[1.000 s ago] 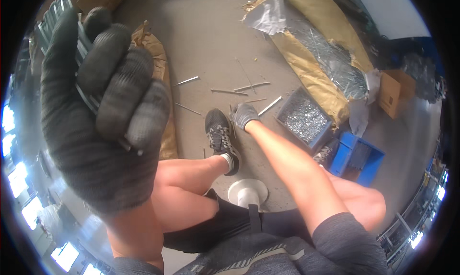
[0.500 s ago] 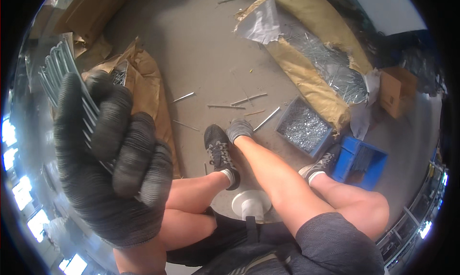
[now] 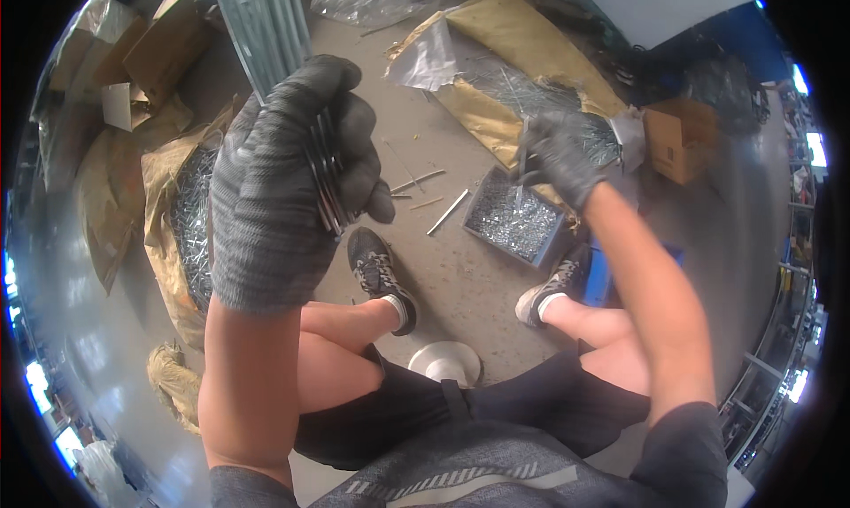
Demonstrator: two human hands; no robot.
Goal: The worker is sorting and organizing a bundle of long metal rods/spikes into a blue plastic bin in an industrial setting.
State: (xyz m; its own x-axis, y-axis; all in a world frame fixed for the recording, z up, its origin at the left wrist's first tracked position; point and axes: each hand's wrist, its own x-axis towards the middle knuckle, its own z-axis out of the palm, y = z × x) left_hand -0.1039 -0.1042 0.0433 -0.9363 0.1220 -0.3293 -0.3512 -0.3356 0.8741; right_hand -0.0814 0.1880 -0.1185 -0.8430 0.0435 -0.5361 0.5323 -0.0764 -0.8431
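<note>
My left hand [image 3: 297, 163], in a grey knitted glove, is raised at the left and closed around a bundle of long metal rods [image 3: 266, 30]. Their upper ends fan out above the glove, and lower ends show between palm and fingers. My right hand [image 3: 562, 154], gloved too, is over the far edge of a blue-grey bin [image 3: 544, 251] filled with small shiny metal pieces [image 3: 513, 220]. Its fingers look bent but are smeared by motion, and whatever they may hold cannot be made out. Behind it lies a torn yellowish sack [image 3: 522, 30] with thin metal rods inside.
An open paper sack of metal rods [image 3: 190, 225] stands at the left. Loose rods [image 3: 449, 212] lie on the floor between my feet and the bin. A cardboard box [image 3: 680, 141] sits at the right, and a blue bin [image 3: 599, 278] is by my right shoe [image 3: 553, 287].
My right hand has risen from the floor beside my left shoe and moved right to the metal-filled bin. My left hand has turned and shifted right, still gripping the rods. The view has shifted.
</note>
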